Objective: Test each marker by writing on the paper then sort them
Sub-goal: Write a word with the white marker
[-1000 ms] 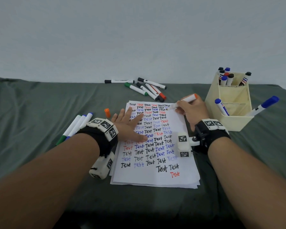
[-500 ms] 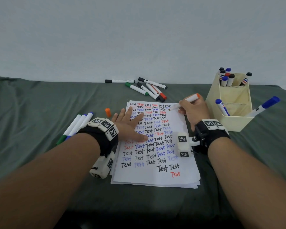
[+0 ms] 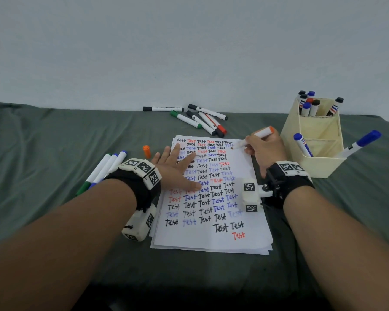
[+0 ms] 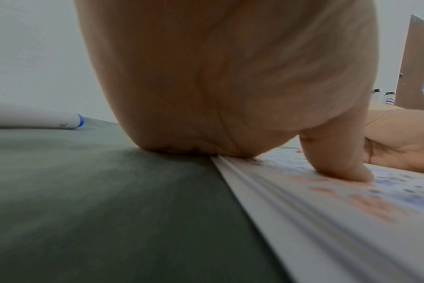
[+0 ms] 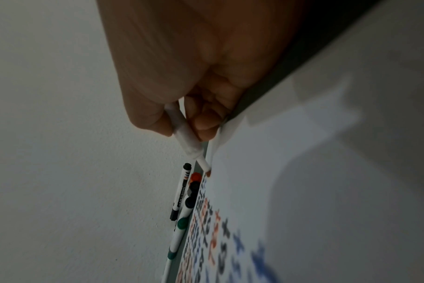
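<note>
A white sheet of paper (image 3: 245,221) covered with rows of the word "Test" in black, red and blue lies on the green cloth. My right hand (image 3: 263,149) grips an uncapped orange marker (image 3: 257,136), its tip touching the paper near the upper right; the same marker (image 5: 185,137) shows between thumb and fingers in the right wrist view. My left hand (image 3: 177,167) lies flat with spread fingers on the paper's left part, its thumb (image 4: 337,153) pressing the sheet (image 4: 327,220). The orange cap (image 3: 147,151) stands on the cloth left of the paper.
Several capped markers (image 3: 198,118) lie in a heap behind the paper. Three markers (image 3: 103,169) lie side by side at the left. A cream compartmented holder (image 3: 319,140) at the right holds several markers, one blue-capped marker (image 3: 359,143) leaning out. A wall stands behind.
My right hand lowered the marker's tip down and slightly right onto the paper's upper right area. The left hand stays flat on the sheet.
</note>
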Tool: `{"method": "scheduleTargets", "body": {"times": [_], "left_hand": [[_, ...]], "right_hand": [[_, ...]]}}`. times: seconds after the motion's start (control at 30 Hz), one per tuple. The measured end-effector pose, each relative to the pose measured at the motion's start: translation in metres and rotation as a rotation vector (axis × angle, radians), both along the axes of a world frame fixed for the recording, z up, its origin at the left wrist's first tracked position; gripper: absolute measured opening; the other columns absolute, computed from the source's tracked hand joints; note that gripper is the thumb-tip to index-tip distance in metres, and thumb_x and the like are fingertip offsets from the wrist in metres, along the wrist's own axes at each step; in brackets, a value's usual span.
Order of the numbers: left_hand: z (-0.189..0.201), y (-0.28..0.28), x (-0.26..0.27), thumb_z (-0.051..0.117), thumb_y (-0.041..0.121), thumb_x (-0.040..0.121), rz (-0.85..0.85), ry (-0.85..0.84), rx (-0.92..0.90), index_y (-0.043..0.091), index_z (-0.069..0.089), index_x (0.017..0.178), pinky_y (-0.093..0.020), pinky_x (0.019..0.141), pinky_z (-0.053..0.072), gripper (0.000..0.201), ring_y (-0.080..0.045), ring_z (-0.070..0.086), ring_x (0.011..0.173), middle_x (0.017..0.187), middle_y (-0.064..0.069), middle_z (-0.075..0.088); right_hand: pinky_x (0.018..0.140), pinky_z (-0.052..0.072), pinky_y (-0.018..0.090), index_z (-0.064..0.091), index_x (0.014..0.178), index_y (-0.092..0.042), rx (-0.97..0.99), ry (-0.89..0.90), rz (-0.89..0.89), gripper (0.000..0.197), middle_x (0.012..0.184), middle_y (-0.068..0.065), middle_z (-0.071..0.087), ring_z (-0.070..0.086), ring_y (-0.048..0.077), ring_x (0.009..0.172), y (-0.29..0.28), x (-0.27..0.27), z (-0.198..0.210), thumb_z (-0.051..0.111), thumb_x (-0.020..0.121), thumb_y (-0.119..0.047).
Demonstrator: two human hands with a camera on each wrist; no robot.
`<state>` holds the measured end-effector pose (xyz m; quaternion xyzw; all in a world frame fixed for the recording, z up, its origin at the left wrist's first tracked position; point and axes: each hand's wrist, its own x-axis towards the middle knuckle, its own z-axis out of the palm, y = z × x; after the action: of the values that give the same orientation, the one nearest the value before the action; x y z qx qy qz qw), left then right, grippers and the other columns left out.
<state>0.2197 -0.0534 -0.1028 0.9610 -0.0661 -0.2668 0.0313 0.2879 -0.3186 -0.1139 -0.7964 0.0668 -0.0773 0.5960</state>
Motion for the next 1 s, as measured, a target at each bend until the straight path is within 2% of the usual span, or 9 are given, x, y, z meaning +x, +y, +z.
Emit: {"method": "scheduleTargets", "body": {"times": [0.1, 0.2, 0.3, 0.37, 0.53, 0.67, 0.77, 0.9, 1.0], "left_hand": [[-0.001, 0.0, 0.001, 0.044, 0.092, 0.071, 0.0, 0.004, -0.003, 0.05, -0.021, 0.149, -0.046, 0.118, -0.016, 0.11, -0.023, -0.033, 0.146, 0.157, 0.002, -0.039], [0.0, 0.001, 0.001, 0.044, 0.092, 0.071, 0.001, 0.009, -0.005, 0.05, -0.021, 0.149, -0.046, 0.119, -0.016, 0.11, -0.023, -0.033, 0.145, 0.157, 0.002, -0.039], [0.0, 0.0, 0.0, 0.044, 0.092, 0.071, 0.0, 0.013, -0.006, 0.05, -0.021, 0.149, -0.046, 0.119, -0.017, 0.11, -0.022, -0.034, 0.145, 0.156, 0.002, -0.04], [0.0, 0.0, 0.0, 0.044, 0.091, 0.072, -0.002, 0.011, -0.003, 0.05, -0.021, 0.149, -0.046, 0.119, -0.016, 0.11, -0.023, -0.033, 0.146, 0.157, 0.002, -0.04], [-0.001, 0.0, 0.001, 0.044, 0.092, 0.071, 0.002, 0.007, -0.003, 0.05, -0.021, 0.149, -0.047, 0.12, -0.015, 0.11, -0.023, -0.032, 0.146, 0.157, 0.002, -0.039], [-0.003, 0.001, 0.002, 0.044, 0.093, 0.07, -0.003, 0.0, -0.005, 0.05, -0.021, 0.149, -0.047, 0.119, -0.016, 0.11, -0.023, -0.032, 0.146, 0.157, 0.002, -0.039], [-0.004, 0.001, 0.002, 0.043, 0.094, 0.069, -0.002, -0.01, -0.01, 0.051, -0.02, 0.149, -0.047, 0.119, -0.015, 0.111, -0.024, -0.031, 0.147, 0.158, 0.002, -0.037], [-0.005, 0.002, 0.002, 0.042, 0.095, 0.067, -0.004, -0.019, -0.004, 0.05, -0.02, 0.149, -0.047, 0.119, -0.016, 0.112, -0.024, -0.031, 0.147, 0.158, 0.001, -0.037], [-0.006, 0.002, 0.003, 0.041, 0.096, 0.065, 0.0, -0.02, 0.0, 0.051, -0.02, 0.149, -0.047, 0.118, -0.015, 0.113, -0.024, -0.031, 0.147, 0.158, 0.002, -0.037]], "right_hand": [[0.066, 0.054, 0.034, 0.068, 0.1, -0.002, -0.023, 0.003, 0.009, 0.031, 0.084, 0.009, 0.076, 0.064, 0.014, 0.065, 0.0, -0.002, 0.002, 0.06, 0.081, -0.025], [0.072, 0.056, 0.039, 0.063, 0.096, -0.004, 0.025, -0.002, -0.012, 0.021, 0.088, 0.012, 0.077, 0.064, 0.017, 0.068, 0.001, -0.004, 0.004, 0.061, 0.083, -0.021], [0.066, 0.054, 0.032, 0.062, 0.102, -0.004, 0.032, -0.012, -0.047, 0.024, 0.091, 0.013, 0.075, 0.064, 0.014, 0.066, 0.0, -0.005, 0.004, 0.062, 0.086, -0.023], [0.063, 0.051, 0.028, 0.062, 0.1, -0.006, 0.025, -0.016, -0.06, 0.022, 0.089, 0.013, 0.074, 0.064, 0.012, 0.062, 0.001, -0.007, 0.004, 0.062, 0.086, -0.022], [0.065, 0.051, 0.031, 0.06, 0.095, -0.013, 0.059, 0.012, -0.07, 0.016, 0.088, 0.012, 0.074, 0.064, 0.014, 0.064, 0.002, -0.008, 0.005, 0.064, 0.084, -0.023], [0.062, 0.049, 0.03, 0.06, 0.098, -0.016, 0.049, 0.029, -0.097, 0.023, 0.079, 0.003, 0.072, 0.065, 0.01, 0.061, 0.003, -0.01, 0.007, 0.062, 0.079, -0.03], [0.061, 0.051, 0.031, 0.06, 0.097, -0.011, 0.113, -0.009, -0.077, 0.03, 0.074, -0.002, 0.071, 0.062, 0.007, 0.058, 0.008, -0.015, 0.016, 0.061, 0.073, -0.029], [0.066, 0.056, 0.031, 0.061, 0.092, -0.014, 0.208, -0.081, -0.011, 0.024, 0.085, 0.006, 0.076, 0.065, 0.014, 0.068, 0.019, -0.026, 0.023, 0.067, 0.071, -0.022], [0.067, 0.058, 0.029, 0.065, 0.083, -0.022, 0.32, -0.056, 0.078, 0.022, 0.079, 0.005, 0.07, 0.064, 0.015, 0.068, 0.029, -0.041, 0.026, 0.077, 0.064, -0.023]]}}
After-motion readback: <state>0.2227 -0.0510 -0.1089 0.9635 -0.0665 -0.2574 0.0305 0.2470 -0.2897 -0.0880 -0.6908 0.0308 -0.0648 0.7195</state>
